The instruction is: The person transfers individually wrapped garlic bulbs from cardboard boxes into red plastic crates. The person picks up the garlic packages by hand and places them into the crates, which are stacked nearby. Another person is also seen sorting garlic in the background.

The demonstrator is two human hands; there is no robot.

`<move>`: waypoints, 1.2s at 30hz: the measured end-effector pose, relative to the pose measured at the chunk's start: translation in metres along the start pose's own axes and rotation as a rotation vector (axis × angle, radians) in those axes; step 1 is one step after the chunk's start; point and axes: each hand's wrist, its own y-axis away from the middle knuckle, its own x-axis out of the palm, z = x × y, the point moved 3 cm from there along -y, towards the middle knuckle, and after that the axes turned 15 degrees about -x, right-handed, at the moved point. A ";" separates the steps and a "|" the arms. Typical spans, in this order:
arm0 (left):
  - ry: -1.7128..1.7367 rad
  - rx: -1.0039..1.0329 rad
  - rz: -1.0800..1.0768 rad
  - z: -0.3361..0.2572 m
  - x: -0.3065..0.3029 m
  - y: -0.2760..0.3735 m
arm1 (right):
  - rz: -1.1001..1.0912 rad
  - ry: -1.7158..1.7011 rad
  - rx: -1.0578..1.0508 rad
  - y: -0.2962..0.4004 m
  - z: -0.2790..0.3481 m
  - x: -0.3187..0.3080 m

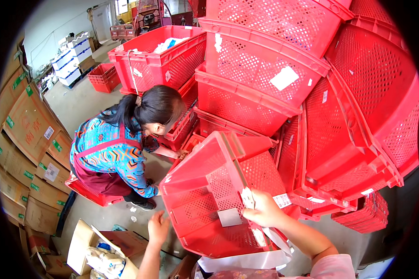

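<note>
A red perforated plastic crate [202, 209] is tilted in front of me, its open side towards me, with a pale flat piece [229, 217] inside. My right hand [263, 209] grips the crate's right rim, where whitish, worn tape or label remains [247, 198] stick. My left hand [159, 226] is just off the crate's lower left rim, fingers apart and slightly curled, holding nothing. A co-worker [115, 150] in a patterned top and dark red apron bends at the crate's far left; one of their hands reaches towards a red crate behind it.
Tall stacks of red crates [251, 62] rise ahead and to the right. An open cardboard box [78, 244] with plastic-wrapped items [106, 261] stands at lower left. Stacked cartons [28, 125] line the left side. Folded red crates [365, 212] lie at right.
</note>
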 end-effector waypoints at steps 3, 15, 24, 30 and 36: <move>-0.111 0.265 -0.094 -0.031 -0.003 -0.025 | 0.004 0.027 0.011 0.018 0.009 -0.003; -0.183 0.501 0.253 -0.099 -0.019 -0.096 | 0.210 0.010 0.023 0.038 0.040 0.022; 0.065 0.217 0.374 -0.030 -0.019 -0.127 | 0.391 0.190 -0.286 -0.027 0.019 0.023; 0.081 0.122 0.258 0.000 -0.038 -0.114 | 0.460 0.188 -0.082 -0.044 -0.021 0.004; -0.265 0.081 -0.061 0.039 -0.054 -0.122 | 0.310 0.752 -0.132 0.017 -0.077 -0.041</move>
